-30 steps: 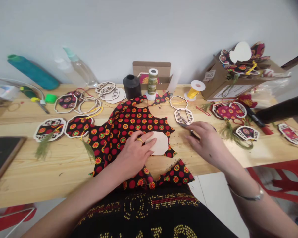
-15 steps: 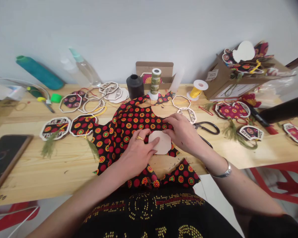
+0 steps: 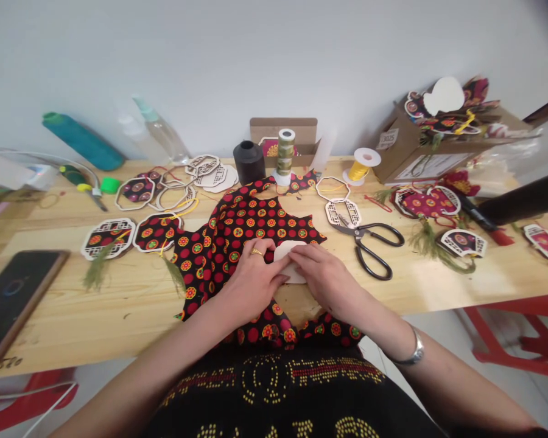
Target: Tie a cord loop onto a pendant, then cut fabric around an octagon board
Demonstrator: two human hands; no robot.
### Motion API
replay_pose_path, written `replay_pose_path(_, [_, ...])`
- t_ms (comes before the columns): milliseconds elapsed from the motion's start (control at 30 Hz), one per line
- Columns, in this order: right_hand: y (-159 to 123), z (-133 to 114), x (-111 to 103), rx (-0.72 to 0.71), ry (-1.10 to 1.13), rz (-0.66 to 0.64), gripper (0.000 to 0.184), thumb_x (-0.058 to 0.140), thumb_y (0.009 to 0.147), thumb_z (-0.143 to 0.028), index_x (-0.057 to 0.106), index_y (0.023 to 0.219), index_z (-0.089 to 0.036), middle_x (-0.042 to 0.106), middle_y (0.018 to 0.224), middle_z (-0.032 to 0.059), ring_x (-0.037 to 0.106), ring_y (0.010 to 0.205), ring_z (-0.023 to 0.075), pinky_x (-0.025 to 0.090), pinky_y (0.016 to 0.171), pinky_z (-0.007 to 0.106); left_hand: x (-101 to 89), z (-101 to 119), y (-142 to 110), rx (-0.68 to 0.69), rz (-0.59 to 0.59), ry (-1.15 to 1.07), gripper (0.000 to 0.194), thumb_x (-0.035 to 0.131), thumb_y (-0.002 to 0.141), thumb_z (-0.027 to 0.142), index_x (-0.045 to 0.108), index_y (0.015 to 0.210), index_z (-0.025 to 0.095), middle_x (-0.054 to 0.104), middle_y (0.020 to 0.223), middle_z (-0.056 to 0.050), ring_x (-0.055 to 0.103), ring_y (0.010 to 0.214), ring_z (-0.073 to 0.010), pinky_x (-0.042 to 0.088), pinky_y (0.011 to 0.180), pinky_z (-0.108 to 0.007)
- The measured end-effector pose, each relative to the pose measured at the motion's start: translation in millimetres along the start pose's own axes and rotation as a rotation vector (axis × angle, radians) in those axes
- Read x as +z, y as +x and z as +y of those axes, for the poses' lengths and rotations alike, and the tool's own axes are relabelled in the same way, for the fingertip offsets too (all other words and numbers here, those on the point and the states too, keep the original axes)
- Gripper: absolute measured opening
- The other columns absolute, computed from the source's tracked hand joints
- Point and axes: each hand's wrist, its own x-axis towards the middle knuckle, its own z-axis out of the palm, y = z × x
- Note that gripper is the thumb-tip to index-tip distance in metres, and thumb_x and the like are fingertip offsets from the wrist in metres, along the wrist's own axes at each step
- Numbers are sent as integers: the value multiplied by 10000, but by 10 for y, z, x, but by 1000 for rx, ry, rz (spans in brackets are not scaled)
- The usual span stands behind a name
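Nearest is the wearer's black top (image 3: 265,380), set with gold and red studs, its front close to the table edge. The left hand (image 3: 251,285), ringed, lays its thumb across the off-white shaped piece (image 3: 283,248), the other fingers curled beside it. The right hand (image 3: 332,281) brings its fingertips down on the same piece from the other side; its thumb is hidden. Whether either hand pinches the piece or merely presses it cannot be told. The piece lies on the patterned black cloth (image 3: 242,226), near its ragged cut edge. Both hands probably bear on it to keep it flat and in position.

Black-handled scissors (image 3: 358,232) lie beyond the right hand, handles apart, blades against an openwork frame (image 3: 343,213); likely set down there to remain within reach. A phone (image 3: 22,304) lies at the left end.

The surface is pale grained wood (image 3: 155,328), marked with small dark scraps. Tasselled ornaments (image 3: 108,238) lie left of the cloth. Farther back stand a black spool (image 3: 249,163), a patterned ribbon roll (image 3: 285,152) and a yellow spool (image 3: 360,167). An overfilled carton (image 3: 393,167) sits at right, against a plain grey wall (image 3: 274,61). A red stool (image 3: 506,344) shows below the table's right side.
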Motion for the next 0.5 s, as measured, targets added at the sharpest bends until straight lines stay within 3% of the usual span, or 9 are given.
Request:
replay_pose_path(133, [6, 11, -8, 19, 18, 0, 323, 397, 871, -17, 628, 1065, -135, 626, 1096, 116, 554, 980, 220, 490, 901, 379, -133, -30, -4, 3, 6, -65, 242, 562, 874, 217, 684, 1083, 225, 513, 1209, -92, 467, 1131, -267, 453, 990, -471])
replay_pose_path(200, [-3, 13, -5, 23, 6, -9, 314, 391, 869, -20, 630, 1033, -142, 619, 1093, 114, 547, 964, 220, 484, 904, 384, -234, -73, -11, -47, 83, -81, 180, 566, 878, 249, 689, 995, 189, 552, 1235, -90, 526, 1122, -244, 457, 998, -433])
replay_pose_path(333, [-23, 19, 0, 9, 20, -34, 299, 393, 861, -30, 619, 1039, -114, 595, 1109, 135, 522, 997, 223, 467, 937, 366, -353, -172, -22, -208, 247, 179, 268, 500, 914, 349, 668, 985, 152, 617, 1130, -123, 555, 1093, -278, 430, 998, -454])
replay_pose_path(500, [-31, 16, -18, 2, 1, -56, 298, 450, 781, -9, 594, 1016, -122, 582, 1101, 131, 501, 976, 227, 468, 920, 376, -296, -145, -19, -316, 152, 464, 467, 472, 891, 505, 654, 925, 77, 621, 930, -171, 553, 963, -325, 434, 922, -487])
